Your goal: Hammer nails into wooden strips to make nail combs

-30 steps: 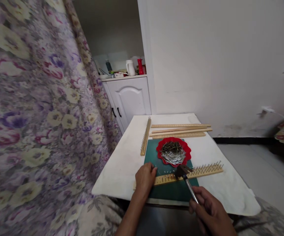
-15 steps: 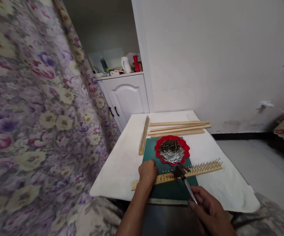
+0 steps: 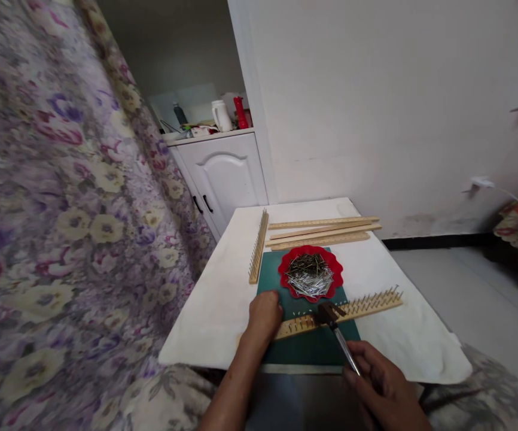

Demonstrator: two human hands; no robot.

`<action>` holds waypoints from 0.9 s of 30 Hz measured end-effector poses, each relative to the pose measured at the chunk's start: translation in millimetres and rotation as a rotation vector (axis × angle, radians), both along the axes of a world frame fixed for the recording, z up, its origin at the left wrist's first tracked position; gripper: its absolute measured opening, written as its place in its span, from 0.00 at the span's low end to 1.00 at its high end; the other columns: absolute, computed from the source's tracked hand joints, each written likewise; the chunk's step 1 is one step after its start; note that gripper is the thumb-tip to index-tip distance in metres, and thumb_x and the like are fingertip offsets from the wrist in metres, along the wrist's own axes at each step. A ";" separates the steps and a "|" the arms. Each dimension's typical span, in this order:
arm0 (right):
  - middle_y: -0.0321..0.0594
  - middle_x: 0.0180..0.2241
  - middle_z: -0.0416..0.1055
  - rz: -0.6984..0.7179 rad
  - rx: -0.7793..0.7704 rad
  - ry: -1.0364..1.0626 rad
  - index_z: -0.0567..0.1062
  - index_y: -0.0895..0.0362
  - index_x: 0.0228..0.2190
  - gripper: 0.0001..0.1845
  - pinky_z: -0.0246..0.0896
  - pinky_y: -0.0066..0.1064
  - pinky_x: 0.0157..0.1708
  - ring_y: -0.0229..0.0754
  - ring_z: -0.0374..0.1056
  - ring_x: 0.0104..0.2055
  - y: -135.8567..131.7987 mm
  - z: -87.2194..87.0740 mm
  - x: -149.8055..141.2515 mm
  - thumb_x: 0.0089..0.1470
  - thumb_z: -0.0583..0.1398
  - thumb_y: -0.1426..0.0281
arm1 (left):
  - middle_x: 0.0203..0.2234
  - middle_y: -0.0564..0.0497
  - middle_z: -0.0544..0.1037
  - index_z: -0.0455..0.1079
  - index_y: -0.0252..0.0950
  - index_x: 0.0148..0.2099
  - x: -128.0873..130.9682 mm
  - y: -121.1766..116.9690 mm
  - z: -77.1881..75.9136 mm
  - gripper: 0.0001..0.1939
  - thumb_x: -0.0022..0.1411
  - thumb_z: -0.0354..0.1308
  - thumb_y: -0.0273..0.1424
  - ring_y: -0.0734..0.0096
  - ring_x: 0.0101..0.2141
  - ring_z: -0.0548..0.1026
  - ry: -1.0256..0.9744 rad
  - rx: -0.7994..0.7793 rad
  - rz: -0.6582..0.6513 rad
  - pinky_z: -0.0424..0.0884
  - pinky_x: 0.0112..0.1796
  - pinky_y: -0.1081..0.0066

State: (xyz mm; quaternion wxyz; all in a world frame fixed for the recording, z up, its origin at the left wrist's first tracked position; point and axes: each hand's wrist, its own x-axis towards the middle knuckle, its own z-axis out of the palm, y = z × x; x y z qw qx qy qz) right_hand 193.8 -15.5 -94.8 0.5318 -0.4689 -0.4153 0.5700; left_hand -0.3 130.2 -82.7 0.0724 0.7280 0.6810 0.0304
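Note:
My right hand grips a hammer by its metal shaft. The dark hammer head rests over the middle of a wooden strip set with rows of nails, seemingly touching it. At the strip's left part the nails stand lower; at its right they stick up tall and slanted. My left hand is closed on the far side of the strip's left part, its forearm crossing the wood; what its fingers hold, if anything, is hidden. Just beyond the hammer sits a red scalloped bowl of loose dark and silvery nails.
A green mat lies under the strip and bowl on a white-covered table. Another nail-studded strip lies at the left, and several bare wooden strips lie at the back. A floral curtain hangs on the left.
The view has shifted slightly, moving the scene a little left. My left hand sits slightly farther left along the strip. The hammer head stays over the strip's middle.

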 end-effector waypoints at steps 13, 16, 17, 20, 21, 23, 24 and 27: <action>0.33 0.25 0.71 0.020 -0.014 -0.038 0.68 0.54 0.38 0.17 0.58 0.24 0.17 0.32 0.59 0.16 -5.3 10.9 0.4 0.50 0.60 0.57 | 0.19 0.56 0.74 0.66 0.34 0.31 -11.9 -41.6 -26.1 0.10 0.51 0.60 0.36 0.76 0.21 0.72 -1.289 -0.072 0.126 0.62 0.23 0.80; 0.31 0.24 0.70 0.068 -0.075 -0.052 0.66 0.54 0.41 0.19 0.44 0.19 0.09 0.26 0.49 0.10 -5.9 8.7 0.9 0.51 0.59 0.56 | 0.18 0.56 0.73 0.68 0.34 0.30 -8.0 -45.3 -25.2 0.10 0.50 0.61 0.36 0.76 0.22 0.71 -1.277 -0.043 0.132 0.61 0.23 0.80; 0.31 0.24 0.70 0.061 -0.072 -0.044 0.66 0.54 0.41 0.19 0.43 0.19 0.09 0.26 0.49 0.10 -6.0 7.6 0.8 0.51 0.59 0.56 | 0.18 0.57 0.73 0.69 0.34 0.30 -7.7 -45.7 -25.3 0.10 0.50 0.60 0.35 0.76 0.22 0.71 -1.269 -0.033 0.129 0.62 0.24 0.79; 0.33 0.25 0.71 0.038 -0.063 -0.013 0.67 0.55 0.41 0.19 0.44 0.20 0.09 0.26 0.49 0.11 -5.9 5.5 0.1 0.50 0.60 0.57 | 0.18 0.56 0.73 0.70 0.34 0.30 -8.5 -45.9 -27.3 0.09 0.51 0.60 0.35 0.75 0.22 0.70 -1.235 -0.011 0.108 0.62 0.25 0.79; 0.34 0.25 0.71 0.037 -0.061 -0.006 0.68 0.55 0.40 0.19 0.44 0.21 0.09 0.27 0.49 0.12 -5.8 5.8 0.0 0.50 0.60 0.58 | 0.18 0.56 0.73 0.70 0.34 0.30 -8.9 -45.9 -28.3 0.09 0.51 0.60 0.35 0.75 0.22 0.70 -1.222 -0.006 0.100 0.62 0.25 0.79; 0.34 0.25 0.71 0.031 -0.053 -0.002 0.69 0.55 0.40 0.18 0.49 0.22 0.11 0.31 0.56 0.14 -5.4 7.7 0.1 0.50 0.60 0.58 | 0.19 0.56 0.73 0.71 0.34 0.30 -9.6 -46.2 -30.7 0.08 0.51 0.60 0.35 0.75 0.22 0.70 -1.202 -0.001 0.087 0.62 0.26 0.78; 0.34 0.25 0.71 0.031 -0.048 -0.007 0.69 0.55 0.40 0.17 0.53 0.23 0.14 0.34 0.60 0.17 -5.2 9.2 0.4 0.50 0.60 0.59 | 0.19 0.56 0.72 0.70 0.34 0.30 -9.8 -46.4 -31.8 0.09 0.52 0.59 0.35 0.75 0.22 0.69 -1.196 -0.002 0.083 0.62 0.26 0.78; 0.35 0.24 0.72 0.029 -0.013 -0.042 0.70 0.54 0.37 0.15 0.62 0.28 0.26 0.41 0.67 0.27 -4.7 12.6 1.3 0.49 0.61 0.60 | 0.19 0.57 0.72 0.70 0.34 0.31 -10.6 -46.3 -34.8 0.09 0.52 0.59 0.35 0.75 0.22 0.69 -1.181 -0.001 0.071 0.62 0.25 0.78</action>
